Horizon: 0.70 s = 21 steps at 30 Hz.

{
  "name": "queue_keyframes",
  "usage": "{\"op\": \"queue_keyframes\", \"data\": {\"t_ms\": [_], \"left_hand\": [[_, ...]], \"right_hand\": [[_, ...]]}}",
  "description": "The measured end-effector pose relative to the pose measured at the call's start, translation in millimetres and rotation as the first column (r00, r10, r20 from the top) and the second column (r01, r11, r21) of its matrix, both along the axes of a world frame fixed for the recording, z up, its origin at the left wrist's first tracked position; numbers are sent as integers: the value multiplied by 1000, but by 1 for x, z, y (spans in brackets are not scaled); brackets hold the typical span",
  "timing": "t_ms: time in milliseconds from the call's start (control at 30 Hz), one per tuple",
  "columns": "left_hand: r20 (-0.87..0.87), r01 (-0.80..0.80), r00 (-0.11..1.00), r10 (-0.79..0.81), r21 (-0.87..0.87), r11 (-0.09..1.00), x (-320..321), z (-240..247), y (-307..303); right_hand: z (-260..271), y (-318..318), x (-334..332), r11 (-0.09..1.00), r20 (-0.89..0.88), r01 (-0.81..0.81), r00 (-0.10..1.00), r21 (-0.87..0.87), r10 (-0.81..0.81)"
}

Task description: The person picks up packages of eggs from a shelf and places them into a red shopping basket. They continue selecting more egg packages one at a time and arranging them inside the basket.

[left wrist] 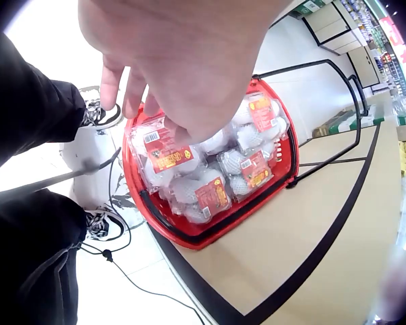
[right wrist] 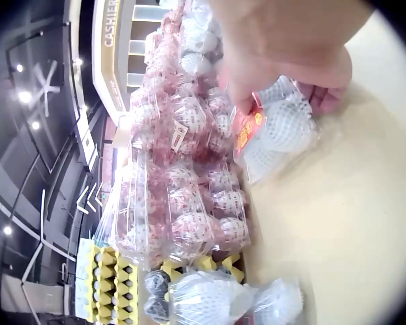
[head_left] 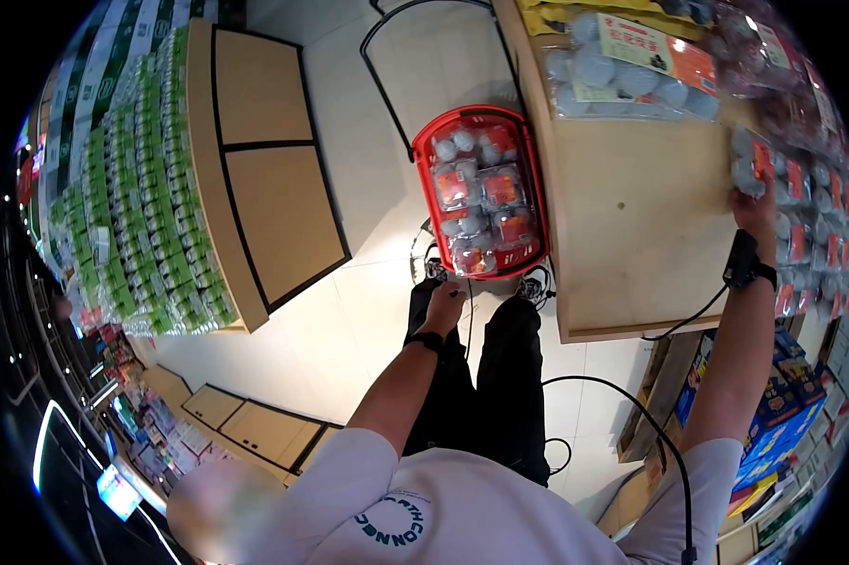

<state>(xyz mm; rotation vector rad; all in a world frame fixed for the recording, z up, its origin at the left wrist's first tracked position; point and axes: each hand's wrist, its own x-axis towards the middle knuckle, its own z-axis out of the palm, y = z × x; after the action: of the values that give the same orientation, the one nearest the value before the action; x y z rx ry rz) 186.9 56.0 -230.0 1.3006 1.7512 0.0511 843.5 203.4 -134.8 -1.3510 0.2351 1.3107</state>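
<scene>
My right hand (head_left: pixel 756 209) grips a clear plastic pack of eggs (head_left: pixel 746 160) in white foam nets with a red label. In the right wrist view, the fingers curl around this egg pack (right wrist: pixel 281 132), close over the pale wooden display top. Several similar packs (head_left: pixel 796 240) stand stacked beside that hand. My left hand (head_left: pixel 446 306) hangs near the basket's near end, fingers loose and holding nothing. Below it in the left wrist view, the red shopping basket (left wrist: pixel 137 186) contains several red-labelled egg packs (left wrist: pixel 213 196). The basket stands on the floor in front of my feet.
The wooden display table (head_left: pixel 622 254) rises right of the basket. Larger egg packs (head_left: pixel 622 71) lie at its far end. A shelf of green-packaged goods (head_left: pixel 152 198) stands left. The basket's black handle (head_left: pixel 373 71) leans outward. A black cable (head_left: pixel 674 443) runs past my right arm.
</scene>
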Motion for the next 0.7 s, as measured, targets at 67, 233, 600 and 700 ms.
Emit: {"op": "queue_keyframes", "data": {"t_ms": [67, 233, 600, 700], "left_hand": [[0, -21, 1000, 21, -45, 999, -4, 2, -1], [13, -56, 998, 56, -33, 998, -14, -1, -3], [372, 159, 918, -139, -24, 987, -9, -37, 34], [443, 101, 896, -14, -174, 980, -19, -61, 36]], "right_hand": [[-2, 3, 1, 997, 18, 27, 999, 71, -28], [9, -18, -12, 959, 146, 237, 955, 155, -260], [145, -177, -335, 987, -83, -92, 991, 132, 104], [121, -199, -416, 996, -362, -56, 932, -64, 29]]}}
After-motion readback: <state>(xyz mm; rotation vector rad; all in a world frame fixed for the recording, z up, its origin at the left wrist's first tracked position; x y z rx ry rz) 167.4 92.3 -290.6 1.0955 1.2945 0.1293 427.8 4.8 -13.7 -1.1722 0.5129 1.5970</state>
